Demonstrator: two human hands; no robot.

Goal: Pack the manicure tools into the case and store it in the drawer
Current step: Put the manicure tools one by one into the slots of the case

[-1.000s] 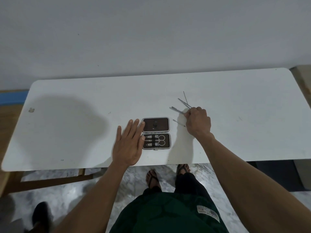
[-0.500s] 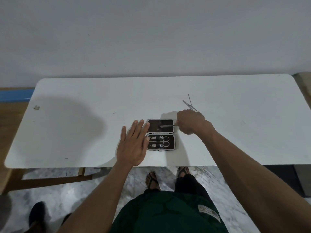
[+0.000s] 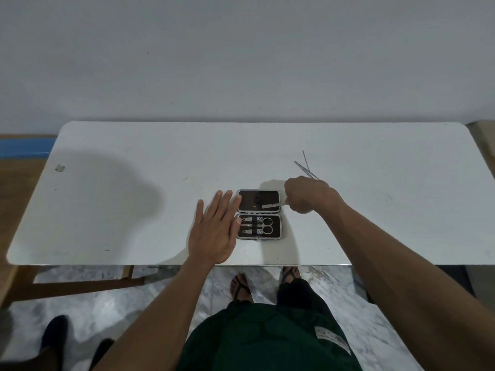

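Note:
A small dark manicure case [image 3: 278,226] lies open near the table's front edge. Its near half holds scissors [image 3: 263,226] and two clippers; its far half is mostly bare. My left hand [image 3: 215,231] rests flat on the table, fingers spread, fingertips touching the case's left side. My right hand [image 3: 308,195] is closed on a thin metal tool [image 3: 270,206] whose flat tip lies over the far half of the case. Two thin metal tools [image 3: 305,164] lie crossed on the table just beyond my right hand.
The white table [image 3: 134,210] stands against a plain wall. A small scrap [image 3: 60,168] lies near its left edge. Below the front edge I see a marble floor, my feet in sandals and a dark shoe at the lower left.
My right hand picked a thin tool from the loose pile and carried it left over the far half of the case. My left hand stayed flat beside the case.

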